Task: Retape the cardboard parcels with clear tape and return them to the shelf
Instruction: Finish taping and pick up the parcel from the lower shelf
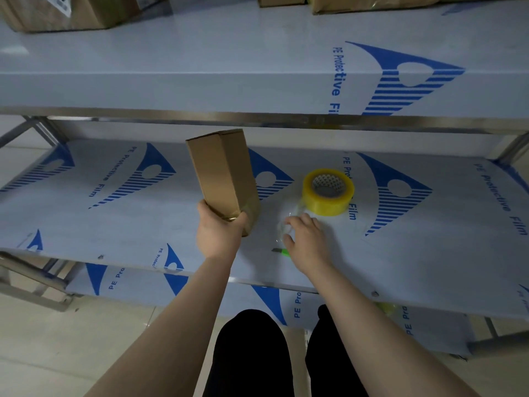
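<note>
Parcel upright in one hand, tape end in the other, at the middle shelf (143,224).

The left hand (219,233) grips the lower end of the cardboard parcel (220,173), fingers wrapped round it, holding it upright above the shelf. Just beside it, the right hand (307,239) curls finger and thumb round a loose tape end (282,232), clear and hard to trace. A green cutter (282,251) is half hidden beneath that hand. Behind lies the tape roll (326,203). Boxes (57,12) on the upper shelf (200,61) are cut off.

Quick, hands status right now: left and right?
Left hand: closed round the lower end of the cardboard parcel.
Right hand: on the loose clear tape by the roll; grip cannot be told.
</note>
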